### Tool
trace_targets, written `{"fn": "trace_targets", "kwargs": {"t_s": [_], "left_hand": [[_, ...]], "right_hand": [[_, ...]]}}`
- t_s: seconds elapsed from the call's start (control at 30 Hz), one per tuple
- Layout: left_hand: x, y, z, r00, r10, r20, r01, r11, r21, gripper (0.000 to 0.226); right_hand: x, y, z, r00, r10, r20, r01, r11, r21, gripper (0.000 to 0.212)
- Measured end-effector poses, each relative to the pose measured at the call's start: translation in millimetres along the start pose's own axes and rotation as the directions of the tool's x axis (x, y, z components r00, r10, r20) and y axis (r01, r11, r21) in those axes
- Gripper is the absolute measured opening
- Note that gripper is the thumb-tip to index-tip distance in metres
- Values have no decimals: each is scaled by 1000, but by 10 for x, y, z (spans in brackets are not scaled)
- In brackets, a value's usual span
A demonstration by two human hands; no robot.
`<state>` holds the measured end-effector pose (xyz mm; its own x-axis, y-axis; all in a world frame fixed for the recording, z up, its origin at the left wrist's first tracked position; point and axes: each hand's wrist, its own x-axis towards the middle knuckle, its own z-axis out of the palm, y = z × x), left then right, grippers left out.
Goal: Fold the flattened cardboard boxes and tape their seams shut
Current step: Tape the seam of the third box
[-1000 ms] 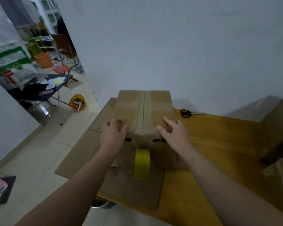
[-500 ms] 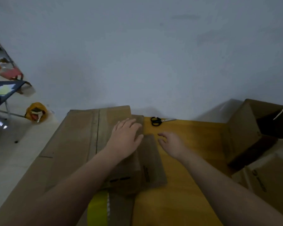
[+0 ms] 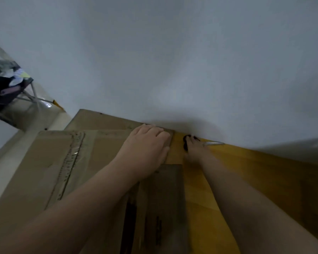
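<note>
The left hand (image 3: pixel 147 149) lies palm down on the top of the cardboard box (image 3: pixel 44 162), near its far right corner. Its fingers are straight and close together, pointing toward the wall (image 3: pixel 173 61), and it grips nothing. The forearm runs back toward the lower left across the box top.

The right hand (image 3: pixel 195 150) is stretched further out over the bare wood of the table (image 3: pixel 255 180). Its fingertips are at the black handles of the scissors (image 3: pixel 212 143), which lie against the foot of the wall with the blades pointing right. That hand is dim and blurred, so whether it has closed on the handles or only touches them cannot be told.

The box sits on the left part of the table, with its taped seam (image 3: pixel 72 162) running along the top, left of the left hand. A flat sheet of cardboard (image 3: pixel 99 118) shows beyond it, and a darker flap (image 3: pixel 165 198) lies between the two forearms. Off to the far left stands a cluttered folding table (image 3: pixel 9 88), out of focus.
</note>
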<state>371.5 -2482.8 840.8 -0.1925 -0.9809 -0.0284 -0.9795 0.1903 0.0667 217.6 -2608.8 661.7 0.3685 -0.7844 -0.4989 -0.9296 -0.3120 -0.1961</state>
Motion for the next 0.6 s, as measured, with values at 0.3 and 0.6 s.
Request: {"fn": "trace_targets", "kwargs": {"t_s": [0.3,0.6], "left_hand": [[-233,13,-47,998,22,-66,-28,995,-98,36],[-990,16,-282,988,-29,-151,-38,904,-425,65]], "right_hand": [[-600,-116,211,939,15,-344,35,990,139,61],[-2535,-870,-743,458,321,-829,743,375,555,43]]}}
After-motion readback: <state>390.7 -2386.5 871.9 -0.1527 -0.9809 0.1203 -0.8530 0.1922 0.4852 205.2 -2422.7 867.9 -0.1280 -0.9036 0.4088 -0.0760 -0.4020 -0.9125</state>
